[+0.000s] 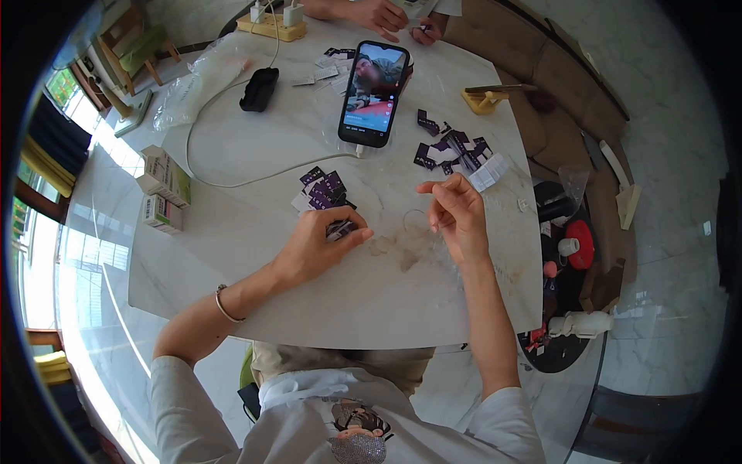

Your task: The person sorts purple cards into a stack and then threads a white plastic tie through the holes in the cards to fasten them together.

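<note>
My left hand (328, 232) is curled over the table with its fingers closed around small purple-and-white card tags (340, 230). Just beyond it lies a loose pile of similar purple tags (325, 189). My right hand (457, 213) is raised to the right, its index finger stretched leftward and the other fingers loosely bent. I see nothing clearly held in it. A second heap of purple tags (456, 151) with white pieces sits past the right hand. Brownish stains (407, 261) mark the tabletop between my hands.
A phone (374, 93) stands propped up, its white cable (232, 185) looping left. Small boxes (165, 182) stand at left, near a black case (259, 90) and a plastic bag (205, 81). A yellow stand (485, 100) is at right. Another person's hands (382, 17) work opposite.
</note>
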The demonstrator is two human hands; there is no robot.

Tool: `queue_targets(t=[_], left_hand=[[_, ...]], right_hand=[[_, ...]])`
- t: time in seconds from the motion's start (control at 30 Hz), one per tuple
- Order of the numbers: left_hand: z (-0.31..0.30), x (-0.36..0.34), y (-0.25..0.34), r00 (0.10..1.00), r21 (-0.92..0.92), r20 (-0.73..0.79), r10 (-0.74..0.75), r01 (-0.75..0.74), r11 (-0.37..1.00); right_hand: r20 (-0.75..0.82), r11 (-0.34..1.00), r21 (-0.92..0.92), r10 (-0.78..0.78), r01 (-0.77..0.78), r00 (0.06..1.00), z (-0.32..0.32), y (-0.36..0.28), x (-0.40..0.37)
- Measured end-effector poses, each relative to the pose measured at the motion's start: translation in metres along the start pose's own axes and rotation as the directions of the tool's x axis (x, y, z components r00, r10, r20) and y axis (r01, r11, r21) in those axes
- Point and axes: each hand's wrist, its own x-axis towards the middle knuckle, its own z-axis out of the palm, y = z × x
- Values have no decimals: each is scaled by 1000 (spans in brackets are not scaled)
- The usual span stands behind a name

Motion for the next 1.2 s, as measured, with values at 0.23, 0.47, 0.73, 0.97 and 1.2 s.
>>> queue_targets(t=[0.23, 0.47, 0.73, 0.97, 1.2], left_hand=[[-7, 5, -15, 992, -680, 123, 5, 81, 729], [-3, 4, -12, 994, -554, 111, 11, 53, 831], [4, 4, -15, 996, -455, -13, -92, 76, 887], [9, -2, -11, 991, -105, -119, 56, -69, 992], [8, -4, -11, 974, 82, -128, 185, -176, 981]], right_hand=[[-1, 997, -78, 28, -28, 1000, -3, 4, 0], [81, 942, -321, 126, -94, 989, 16, 12, -8], [148, 853, -522, 110, -17, 983, 30, 21, -17], [142, 825, -565, 99, -2, 985, 32, 22, -19], [111, 852, -523, 80, -11, 991, 39, 20, -21]])
